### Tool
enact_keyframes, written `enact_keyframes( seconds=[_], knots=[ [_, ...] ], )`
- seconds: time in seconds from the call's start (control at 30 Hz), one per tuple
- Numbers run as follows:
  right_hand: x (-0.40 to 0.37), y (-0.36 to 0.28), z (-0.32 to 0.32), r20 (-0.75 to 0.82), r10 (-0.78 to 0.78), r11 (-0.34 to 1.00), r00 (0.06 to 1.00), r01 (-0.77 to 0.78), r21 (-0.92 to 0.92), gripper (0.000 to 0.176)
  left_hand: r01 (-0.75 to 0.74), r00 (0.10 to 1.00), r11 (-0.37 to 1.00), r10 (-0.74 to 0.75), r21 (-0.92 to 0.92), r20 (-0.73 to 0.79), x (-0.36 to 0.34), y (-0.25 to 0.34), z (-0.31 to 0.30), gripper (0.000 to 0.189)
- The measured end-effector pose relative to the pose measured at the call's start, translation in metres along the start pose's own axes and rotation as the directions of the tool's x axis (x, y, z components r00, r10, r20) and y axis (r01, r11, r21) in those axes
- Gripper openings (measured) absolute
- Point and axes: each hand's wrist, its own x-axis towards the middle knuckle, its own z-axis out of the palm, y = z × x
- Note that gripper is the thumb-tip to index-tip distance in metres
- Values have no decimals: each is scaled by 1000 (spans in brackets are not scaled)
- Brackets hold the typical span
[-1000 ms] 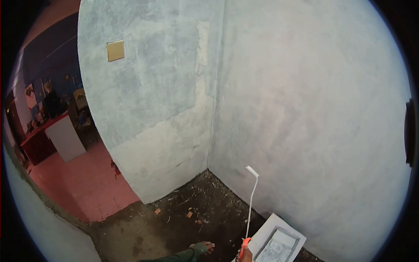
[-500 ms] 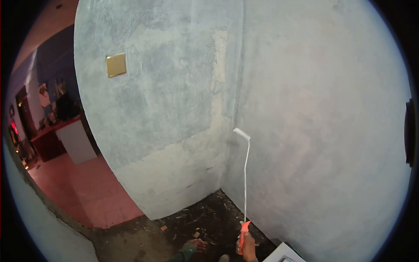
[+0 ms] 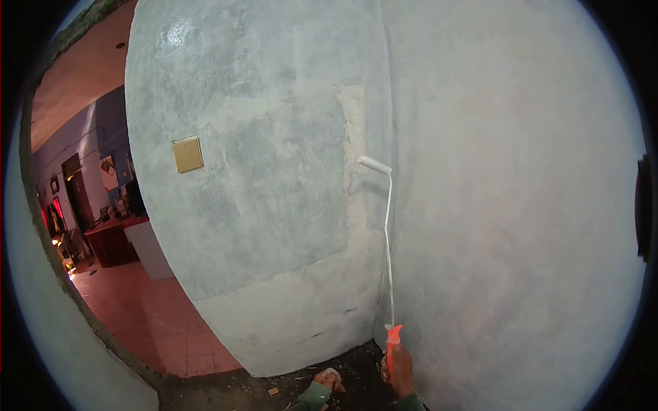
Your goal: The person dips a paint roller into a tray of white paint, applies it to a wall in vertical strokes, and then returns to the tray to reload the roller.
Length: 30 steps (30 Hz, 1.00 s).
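Observation:
My right hand (image 3: 401, 371) is wrapped round the orange handle of a small paint roller (image 3: 389, 236), held upright near the corner. Its long thin white rod rises to a narrow white roller head (image 3: 374, 165). The head is right at the left wall (image 3: 274, 205), beside a pale, rough patch (image 3: 354, 127), and a shadow falls just below it. Low in the view, my left hand (image 3: 329, 379) hangs over the dark floor with its fingers loosely apart, holding nothing that shows.
A gold switch plate (image 3: 188, 155) is set in the left wall. The right wall (image 3: 521, 205) meets it at the corner. Small debris lies on the dark floor (image 3: 356, 363). Through an opening at left are a reddish tiled floor (image 3: 151, 329) and a red counter (image 3: 110, 243).
The roller head has moved up the wall near the corner, and my right hand has risen with it. My view has tilted upward. The left hand has shifted slightly right.

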Motion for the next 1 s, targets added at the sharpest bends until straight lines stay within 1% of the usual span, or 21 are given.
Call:
enact_keyframes(
  seconds=[0.03,0.07,0.1,0.13,0.17,0.23,0.27,0.3,0.33,0.37,0.43,0.5,0.53,0.6,0.63,0.7,0.8,0.83,0.9,0.93,1.0],
  knots=[
    [7,-3,2,3,1,1000,1000,-1,0,32,-70,996,997,72,-29,52,2,10,9,20],
    [12,-6,5,2,-48,999,999,48,-19,32,-68,996,997,69,-29,48,4,21,17,20],
    [19,-7,8,3,-104,994,995,104,-39,32,-71,994,997,69,29,84,9,38,27,21],
    [23,-5,12,2,-101,994,995,101,-42,32,-73,991,994,62,84,119,11,46,29,22],
    [28,-4,17,-16,-131,989,991,130,-68,34,-75,990,994,65,76,123,19,49,26,22],
    [38,-12,21,-34,-182,976,983,176,-128,37,-152,967,987,136,56,217,44,57,32,28],
    [41,-15,24,-27,-169,982,985,166,-93,37,-162,961,986,150,34,232,54,62,37,28],
    [45,-20,26,-18,-155,987,988,154,-56,38,-157,960,987,147,23,240,60,75,44,32],
    [51,-27,27,-21,-159,985,987,157,-75,38,-146,960,989,137,15,244,64,87,49,37],
    [55,-35,29,-39,-190,976,981,185,-116,36,-139,960,990,134,0,246,70,97,55,37],
    [62,-47,32,-56,-204,967,977,193,-165,35,-296,924,951,260,93,281,79,120,72,41],
    [73,-61,37,-49,-247,957,968,235,-172,35,-306,917,947,266,97,296,85,145,90,44],
    [79,-68,41,-38,-245,957,969,235,-171,35,-310,918,946,272,98,288,87,161,100,44],
    [89,-86,48,20,-323,923,946,319,-216,37,-369,901,922,323,120,289,90,190,120,44],
    [95,-94,51,36,-320,923,947,320,-212,37,-376,902,919,332,123,276,97,201,129,44],
    [108,-112,56,99,-390,893,916,402,-203,31,-451,873,884,408,125,268,111,223,145,47],
    [127,-138,55,149,-367,906,918,389,-164,28,-456,876,880,417,133,240,131,257,173,53],
    [131,-147,53,156,-362,910,919,384,-152,28,-454,879,879,417,145,230,139,265,181,53],
    [138,-163,49,242,-311,934,919,342,-98,27,-503,857,840,453,203,247,154,282,195,51],
    [145,-166,45,245,-310,937,919,339,-84,27,-501,859,838,451,217,242,156,290,205,51],
    [162,-173,36,298,-372,894,879,426,-138,30,-595,803,789,574,155,162,159,303,225,46]
  ],
)
